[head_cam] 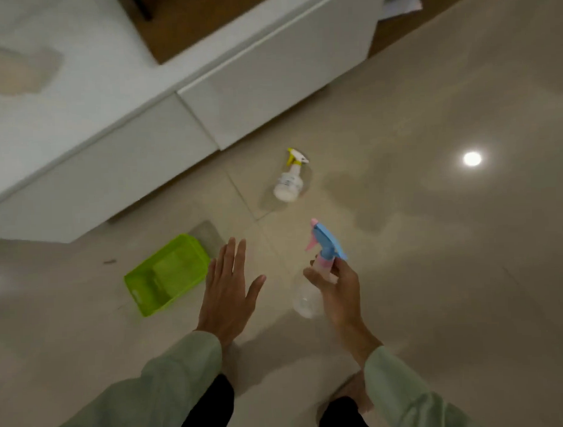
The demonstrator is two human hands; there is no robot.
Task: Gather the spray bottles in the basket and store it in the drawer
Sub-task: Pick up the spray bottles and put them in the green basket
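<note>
Spray bottles sit apart on the pale tiled floor point(435, 272), below a white cabinet point(143, 138) filling the upper left. Lower left, the green basket point(139, 287) lies empty. Beside it the left hand point(227, 293) hovers, fingers spread flat. Right hand point(340, 289) grips the blue-headed bottle point(326, 247) at its neck. Centre frame, the yellow-headed bottle point(288, 181) stands alone.

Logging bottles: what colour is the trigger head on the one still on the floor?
Yellow and white, on the white spray bottle; the head view shows it.
</note>
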